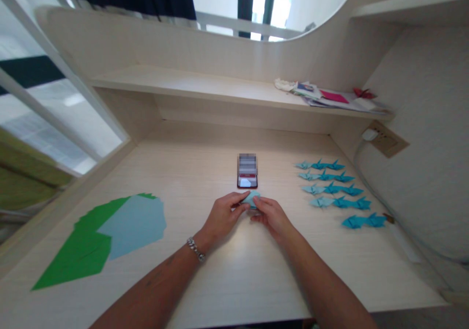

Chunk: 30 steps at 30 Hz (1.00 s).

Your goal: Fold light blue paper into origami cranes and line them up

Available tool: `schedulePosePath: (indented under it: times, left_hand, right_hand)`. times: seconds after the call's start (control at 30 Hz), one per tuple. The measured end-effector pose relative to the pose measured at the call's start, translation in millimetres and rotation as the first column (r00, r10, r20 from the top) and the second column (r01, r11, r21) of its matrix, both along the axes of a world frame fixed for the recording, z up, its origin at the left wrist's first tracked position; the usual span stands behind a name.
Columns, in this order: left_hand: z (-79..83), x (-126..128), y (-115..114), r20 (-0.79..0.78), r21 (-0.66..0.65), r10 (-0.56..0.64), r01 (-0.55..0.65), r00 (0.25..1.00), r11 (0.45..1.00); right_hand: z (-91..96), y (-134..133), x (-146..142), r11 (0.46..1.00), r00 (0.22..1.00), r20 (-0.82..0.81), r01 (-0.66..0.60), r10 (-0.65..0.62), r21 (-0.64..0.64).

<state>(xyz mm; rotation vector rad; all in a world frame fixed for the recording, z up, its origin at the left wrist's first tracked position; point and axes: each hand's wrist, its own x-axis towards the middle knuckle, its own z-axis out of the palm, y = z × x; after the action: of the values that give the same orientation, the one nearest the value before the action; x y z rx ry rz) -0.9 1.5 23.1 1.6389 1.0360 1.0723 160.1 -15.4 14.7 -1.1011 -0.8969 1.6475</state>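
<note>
Both the left hand [225, 212] and the right hand [274, 215] engage one small folded light-blue paper piece [252, 198], located at the middle of the desk [208, 290], just on the near side of the phone [247, 182]. The step in hand is judged to be folding or creasing. For a clean result, align the edges before applying pressure, steady the piece with one hand, and run the thumb of the other along the fold from one end to the other. Apply firm, even pressure; thin paper at this size is likely to skew or wrinkle if the two hands pull unequally. Where a layer resists, reopen and realign rather than force it. Hand state: the left hand is partly closed, its thumb and index finger pinching the left edge of the piece; the right hand is likewise partly closed, its thumb pressed on the right portion with the other fingers curled below. Exact fingertip placement beneath the paper is hidden, and the individual folds are too small to tell. Blue origami cranes [331, 188] stand in rows to the right; light-blue paper sheets [139, 226] overlap green paper sheets [78, 258] to the left, well apart from both hands.
</note>
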Motion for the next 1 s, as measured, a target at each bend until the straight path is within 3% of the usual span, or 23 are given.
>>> schedulePosePath:
  times: [0.17, 0.33, 0.57, 0.77, 1.0]
  left_hand:
    - [-2.3, -1.6, 5.2, 0.132, -0.125, -0.032, 0.048, 0.991, 0.991]
    - [-9.9, -2.1, 8.7, 0.214, -0.257, -0.086, 0.141, 0.973, 0.956]
    - [-8.3, -2.2, 7.5, 0.257, -0.349, -0.112, 0.201, 0.96, 0.916]
    - [-14.9, 6.4, 8.5, 0.292, -0.344, 0.033, 0.073, 0.956, 0.936]
    - [-10.8, 15.6, -5.5, 0.155, -0.214, 0.004, 0.029, 0.988, 0.976]
  right_hand:
    - [3.3, 0.6, 0.1, 0.998, 0.998, 0.039, 0.052, -0.054, 0.042]
    - [-1.6, 5.0, 4.8, 0.961, 0.963, 0.107, 0.229, -0.247, 0.157]
    - [-3.0, 4.3, 5.5, 0.984, 0.962, 0.254, 0.058, -0.1, 0.169]
    - [-9.0, 4.0, -2.7, 0.976, 0.933, 0.316, 0.12, -0.174, 0.183]
    - [-4.8, -0.7, -7.5, 0.928, 0.833, 0.441, 0.207, -0.334, 0.311]
